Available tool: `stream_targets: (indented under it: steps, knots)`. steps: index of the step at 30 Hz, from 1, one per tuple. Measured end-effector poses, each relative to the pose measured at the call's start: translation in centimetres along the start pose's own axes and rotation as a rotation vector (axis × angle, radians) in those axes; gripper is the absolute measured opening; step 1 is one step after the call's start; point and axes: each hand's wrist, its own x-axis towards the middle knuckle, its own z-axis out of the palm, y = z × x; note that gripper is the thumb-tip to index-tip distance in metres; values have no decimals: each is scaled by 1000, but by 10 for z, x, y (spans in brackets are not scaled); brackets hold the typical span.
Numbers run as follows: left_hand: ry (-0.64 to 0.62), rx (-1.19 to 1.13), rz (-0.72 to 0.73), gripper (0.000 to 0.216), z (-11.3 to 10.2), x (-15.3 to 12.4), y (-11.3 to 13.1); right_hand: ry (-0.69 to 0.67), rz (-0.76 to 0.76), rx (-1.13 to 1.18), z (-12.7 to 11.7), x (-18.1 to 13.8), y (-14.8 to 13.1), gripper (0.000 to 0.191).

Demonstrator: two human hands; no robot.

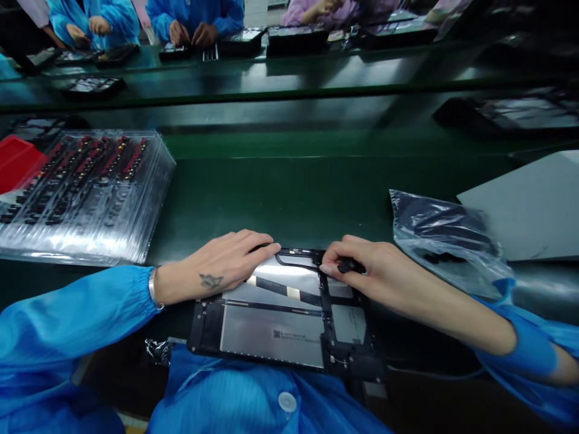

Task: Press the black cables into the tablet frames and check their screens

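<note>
An opened tablet (271,334) lies at the near edge of the bench, its back off, showing silver battery cells, a dark flex strip and a black frame. Across its far left edge rests my left hand (233,262), fingers extended and pressing on it. My right hand (362,265) is closed at the tablet's far right corner. A small black part (350,265) shows between its fingers; its exact kind is unclear. Thumb and fingertips touch the frame beside a thin black cable (296,263). My right fingers partly hide that corner.
Stacked clear plastic trays (136,199) with red and black small parts stand left, beside a red sheet (18,163). To the right are a clear plastic bag (443,235) and a grey board (529,205). Beyond the green bench, co-workers' hands (192,34) handle devices.
</note>
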Motion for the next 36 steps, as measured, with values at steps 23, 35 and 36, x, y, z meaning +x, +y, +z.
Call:
stream_targets:
  steps: [23,35,36]
  knots:
    - [84,-12,209,41,4,4,-10,46,48,60,-6,-2,-7,23]
    - [93,56,272,37,6,4,-17,34,25,-22,-4,0,-4,17]
    - [94,64,279,37,6,4,-17,33,18,-31,-3,0,-4,16]
